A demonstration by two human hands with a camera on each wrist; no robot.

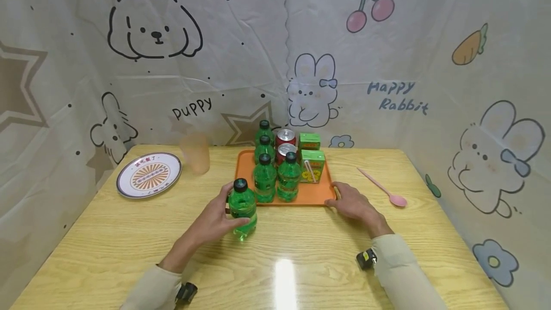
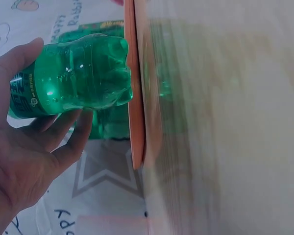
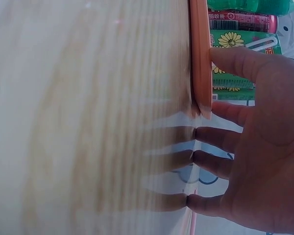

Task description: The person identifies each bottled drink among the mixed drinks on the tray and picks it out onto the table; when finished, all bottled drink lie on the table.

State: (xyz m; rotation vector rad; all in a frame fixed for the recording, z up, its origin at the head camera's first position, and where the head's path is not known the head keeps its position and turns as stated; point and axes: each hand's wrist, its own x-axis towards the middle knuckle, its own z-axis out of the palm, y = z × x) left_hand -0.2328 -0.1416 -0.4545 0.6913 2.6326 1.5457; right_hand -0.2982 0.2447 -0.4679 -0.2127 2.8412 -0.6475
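My left hand (image 1: 217, 219) grips a green plastic bottle (image 1: 242, 209) with a black cap around its middle. The bottle is upright in front of the orange tray's (image 1: 310, 198) left front corner; in the left wrist view its base (image 2: 120, 73) appears above the table. My right hand (image 1: 353, 201) touches the tray's front right corner. In the right wrist view the thumb (image 3: 232, 58) lies against the tray's rim, while the other fingers reach straight down to the table. On the tray stand several more green bottles (image 1: 264, 181), two red cans (image 1: 286, 149) and two green drink cartons (image 1: 312, 169).
A patterned plate (image 1: 148, 176) lies at the back left of the wooden table (image 1: 327, 252), with a translucent cup (image 1: 195, 154) beside it. To the tray's right lies a pink spoon (image 1: 387, 191). Printed cloth (image 1: 245, 27) encloses the back and sides.
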